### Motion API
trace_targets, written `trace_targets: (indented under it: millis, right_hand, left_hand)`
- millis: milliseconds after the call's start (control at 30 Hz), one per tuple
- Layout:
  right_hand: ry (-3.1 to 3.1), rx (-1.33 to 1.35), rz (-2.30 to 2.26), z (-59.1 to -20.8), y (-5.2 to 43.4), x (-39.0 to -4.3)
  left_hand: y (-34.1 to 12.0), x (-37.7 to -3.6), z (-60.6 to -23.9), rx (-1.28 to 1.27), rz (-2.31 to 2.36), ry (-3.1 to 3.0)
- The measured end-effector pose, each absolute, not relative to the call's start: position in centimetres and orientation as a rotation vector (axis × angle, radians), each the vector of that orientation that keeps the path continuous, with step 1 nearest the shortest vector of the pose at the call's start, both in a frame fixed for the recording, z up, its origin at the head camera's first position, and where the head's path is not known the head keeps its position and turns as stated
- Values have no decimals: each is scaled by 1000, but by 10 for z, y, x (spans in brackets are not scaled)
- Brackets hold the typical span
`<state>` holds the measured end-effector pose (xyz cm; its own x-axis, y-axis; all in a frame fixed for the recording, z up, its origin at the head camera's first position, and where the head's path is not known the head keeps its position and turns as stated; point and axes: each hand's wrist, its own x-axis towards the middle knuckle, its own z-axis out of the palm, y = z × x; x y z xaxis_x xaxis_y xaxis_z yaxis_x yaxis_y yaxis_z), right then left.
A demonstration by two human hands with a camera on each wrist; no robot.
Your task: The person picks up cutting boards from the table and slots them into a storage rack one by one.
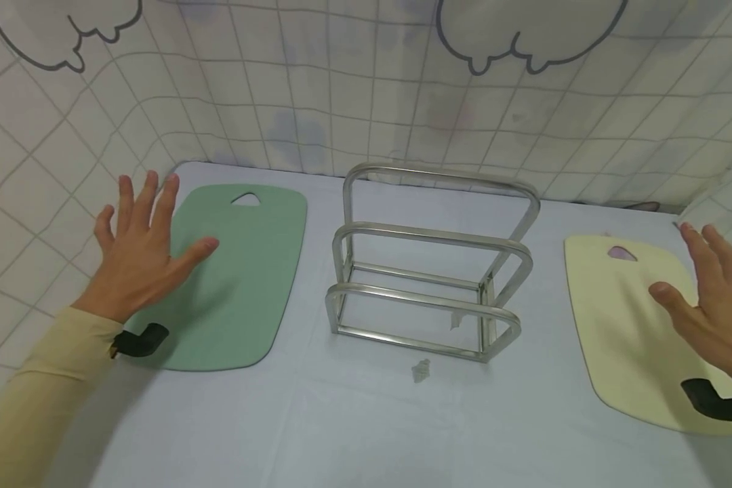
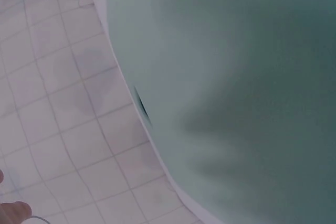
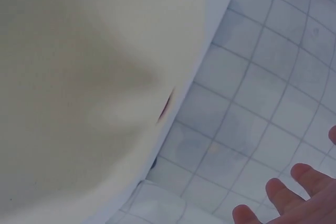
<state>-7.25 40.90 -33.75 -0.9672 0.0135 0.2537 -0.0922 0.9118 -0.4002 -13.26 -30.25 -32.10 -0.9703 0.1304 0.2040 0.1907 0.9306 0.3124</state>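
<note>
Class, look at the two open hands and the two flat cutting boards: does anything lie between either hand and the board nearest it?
Nothing visible does. The left hand hangs open over the outer edge of the green plastic cutting board; the right hand is open above the pale yellow cutting board. The steel wire rack stands between the boards, apart from both.

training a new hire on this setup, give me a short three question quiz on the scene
1. True or false: the left hand grips the green board.
2. Multiple choice: what stands between the green board and the yellow board? A) a bowl B) a metal rack C) a knife block
3. Fill in: the right hand is spread open over the ____ board.

Key:
1. False. Its fingers are spread and straight over the board's left edge, curled round nothing.
2. B. The rack is empty, and both boards lie flat on the table.
3. Yellow.
</note>
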Motion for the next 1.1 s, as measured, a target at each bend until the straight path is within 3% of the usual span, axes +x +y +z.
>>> trace_targets:
  millis: [1100]
  right_hand:
    - [-2450, 369, 1151, -349, 367, -79]
  left_hand:
    - [-273, -134, -334, -333, -658, -2743]
